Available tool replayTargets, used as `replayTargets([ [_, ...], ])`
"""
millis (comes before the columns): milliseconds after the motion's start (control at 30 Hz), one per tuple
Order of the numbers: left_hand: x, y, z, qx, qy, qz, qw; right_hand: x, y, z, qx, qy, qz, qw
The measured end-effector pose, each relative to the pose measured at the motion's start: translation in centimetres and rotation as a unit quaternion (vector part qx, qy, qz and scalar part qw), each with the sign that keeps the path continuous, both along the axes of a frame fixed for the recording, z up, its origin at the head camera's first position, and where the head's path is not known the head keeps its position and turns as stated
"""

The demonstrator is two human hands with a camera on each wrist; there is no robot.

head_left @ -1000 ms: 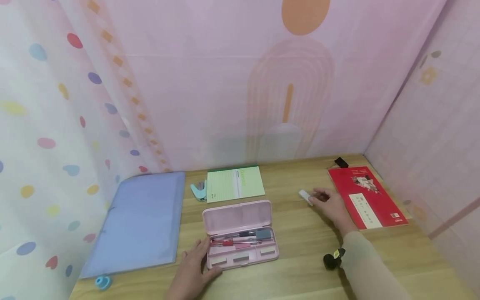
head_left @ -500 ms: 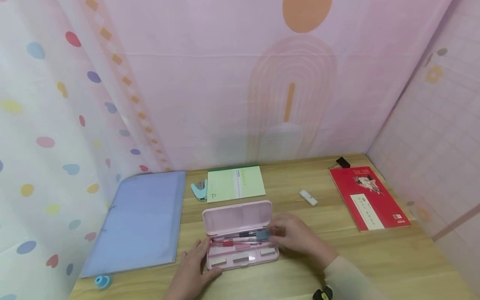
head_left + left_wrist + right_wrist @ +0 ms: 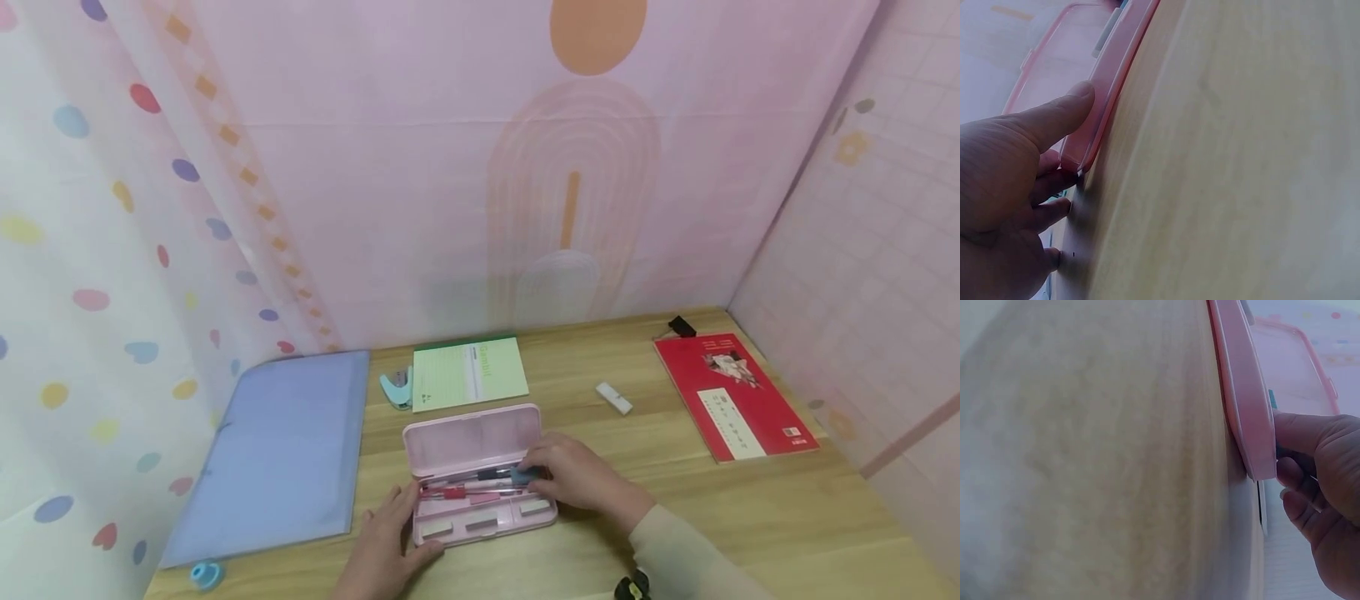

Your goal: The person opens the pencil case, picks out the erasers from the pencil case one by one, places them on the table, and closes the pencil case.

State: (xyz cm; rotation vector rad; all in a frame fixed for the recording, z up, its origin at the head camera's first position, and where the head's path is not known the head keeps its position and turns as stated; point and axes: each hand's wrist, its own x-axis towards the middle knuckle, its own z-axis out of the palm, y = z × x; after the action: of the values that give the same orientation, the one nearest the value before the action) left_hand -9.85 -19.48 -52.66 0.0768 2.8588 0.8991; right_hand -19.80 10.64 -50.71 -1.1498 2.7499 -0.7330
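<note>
An open pink pencil case lies on the wooden table, its lid tilted back. Inside are pens, among them one with a red grip, and several small pale blocks in the front compartments. My left hand holds the case's left end, thumb at the front corner and fingers around the side, as the left wrist view shows. At the right end, my right hand reaches over the rim and pinches a blue-grey block like an eraser; its fingertips are partly hidden in the right wrist view.
A white stick-like piece lies right of the case, near a red booklet with a black clip. Behind the case are a green notepad and a turquoise stapler-like tool. A blue folder and blue knob lie left.
My right hand has let go of the white piece, leaving it on the table, and moved left to the blue-grey block in the case. The left hand stays at the case.
</note>
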Motion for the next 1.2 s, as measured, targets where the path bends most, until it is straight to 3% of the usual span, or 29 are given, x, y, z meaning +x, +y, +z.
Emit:
replayTargets([
  [467, 0.2, -0.4, 0.0, -0.009, 0.002, 0.005, 0.9999, 0.0, -0.9, 0.8, 0.017, 0.015, 0.027, 0.999],
  [667, 0.3, -0.3, -0.1, -0.002, 0.008, 0.001, 1.0000, 0.1, -0.5, 0.4, 0.002, 0.032, 0.017, 0.999],
  [900, 0.0, 0.2, 0.1, -0.001, 0.015, -0.003, 0.9999, -0.3, 3.1, 1.7, -0.040, 0.055, -0.056, 0.996],
  [1033, 0.0, 0.1, 0.2, -0.008, 0.016, -0.003, 0.9998, -1.6, 5.8, 1.9, -0.039, 0.063, -0.108, 0.991],
  [1200, 0.1, 0.1, 0.1, -0.007, 0.010, -0.005, 0.9999, -3.6, 8.2, 1.3, -0.022, 0.048, -0.140, 0.989],
])
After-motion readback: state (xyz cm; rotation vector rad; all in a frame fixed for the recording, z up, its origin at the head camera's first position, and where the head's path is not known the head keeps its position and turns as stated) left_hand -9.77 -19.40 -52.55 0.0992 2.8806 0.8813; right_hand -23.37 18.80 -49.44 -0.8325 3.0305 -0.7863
